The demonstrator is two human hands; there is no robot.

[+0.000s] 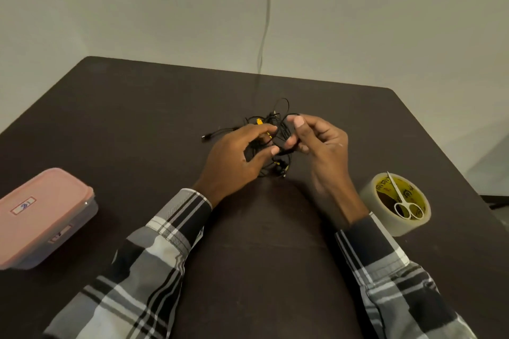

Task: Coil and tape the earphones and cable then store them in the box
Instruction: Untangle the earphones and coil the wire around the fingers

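A tangle of black earphones and cable (275,121) with yellow bits lies at the middle of the dark table (137,118). My left hand (237,157) reaches into the tangle, thumb and fingers pinching black strands. My right hand (322,146) pinches another part of the cable between thumb and fingertips, just right of the left hand. One plug end (205,138) trails out to the left. A pink-lidded box (44,215) sits shut at the left edge. A roll of clear tape (396,203) stands at the right with small white scissors (403,198) lying across it.
A thin pale wire (264,36) runs down the wall behind the table's far edge. Bare table surface stretches between the box and my forearms. The table's right edge drops off just past the tape roll.
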